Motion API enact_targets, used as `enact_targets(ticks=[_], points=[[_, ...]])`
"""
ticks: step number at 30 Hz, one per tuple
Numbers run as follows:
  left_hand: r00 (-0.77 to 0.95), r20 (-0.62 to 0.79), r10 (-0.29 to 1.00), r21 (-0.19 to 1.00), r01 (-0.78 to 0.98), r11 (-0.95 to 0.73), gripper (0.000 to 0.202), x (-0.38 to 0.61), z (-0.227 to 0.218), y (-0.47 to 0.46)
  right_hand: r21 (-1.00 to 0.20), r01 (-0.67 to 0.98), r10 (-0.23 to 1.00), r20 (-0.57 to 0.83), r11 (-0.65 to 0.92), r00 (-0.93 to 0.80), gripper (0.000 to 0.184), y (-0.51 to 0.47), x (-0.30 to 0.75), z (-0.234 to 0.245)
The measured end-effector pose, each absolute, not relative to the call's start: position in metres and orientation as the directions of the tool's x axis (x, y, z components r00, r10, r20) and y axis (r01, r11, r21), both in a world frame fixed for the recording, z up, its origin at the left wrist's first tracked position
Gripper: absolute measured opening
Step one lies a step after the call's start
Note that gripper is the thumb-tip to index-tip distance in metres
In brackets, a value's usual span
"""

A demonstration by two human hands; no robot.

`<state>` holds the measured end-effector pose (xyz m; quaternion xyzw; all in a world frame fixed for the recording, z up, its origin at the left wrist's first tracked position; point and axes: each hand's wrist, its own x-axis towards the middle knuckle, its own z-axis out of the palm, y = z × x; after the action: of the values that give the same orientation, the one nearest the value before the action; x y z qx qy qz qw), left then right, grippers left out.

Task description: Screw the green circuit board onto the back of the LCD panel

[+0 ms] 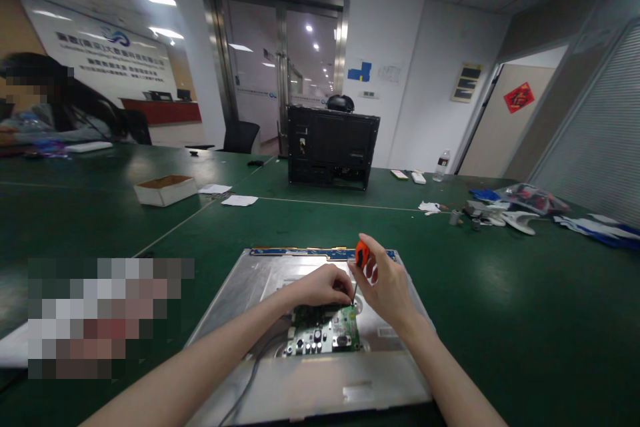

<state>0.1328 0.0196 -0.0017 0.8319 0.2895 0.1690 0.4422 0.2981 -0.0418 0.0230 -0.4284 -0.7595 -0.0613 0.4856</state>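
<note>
A flat metal display panel [385, 373] lies back side up on the green table in front of me. On its middle sits a green circuit board [327, 330], and a blue circuit strip [295, 253] runs along its far edge. My right hand [390, 280] grips a screwdriver [362, 255] by its orange and black handle, the thin shaft pointing down at the board's far right corner. Close by the shaft's tip, the fingers of my left hand [330, 285] are pinched together. Whatever they hold, if anything, is hidden. A grey cable [254, 373] trails from the board toward me.
A black monitor housing [333, 147] stands upright across the table. An open white box [166, 191] and papers [240, 201] lie left. Plastic parts [520, 221], a bag [533, 197] and a water bottle [442, 165] are at right. A person [65, 100] sits far left.
</note>
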Motion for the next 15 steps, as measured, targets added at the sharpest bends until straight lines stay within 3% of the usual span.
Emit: enact_targets(ticks=[7, 15], points=[[0.781, 0.028, 0.624, 0.838, 0.323, -0.441, 0.005, 0.1314, -0.0039, 0.0196, -0.341, 0.677, 0.600, 0.779, 0.652, -0.186, 0.048, -0.0442, 0.2994, 0.0241], [0.780, 0.023, 0.625, 0.829, 0.334, -0.448, 0.002, 0.1318, -0.0021, 0.0202, -0.327, 0.704, 0.585, 0.796, 0.630, -0.153, 0.040, -0.0422, 0.2980, 0.0222]])
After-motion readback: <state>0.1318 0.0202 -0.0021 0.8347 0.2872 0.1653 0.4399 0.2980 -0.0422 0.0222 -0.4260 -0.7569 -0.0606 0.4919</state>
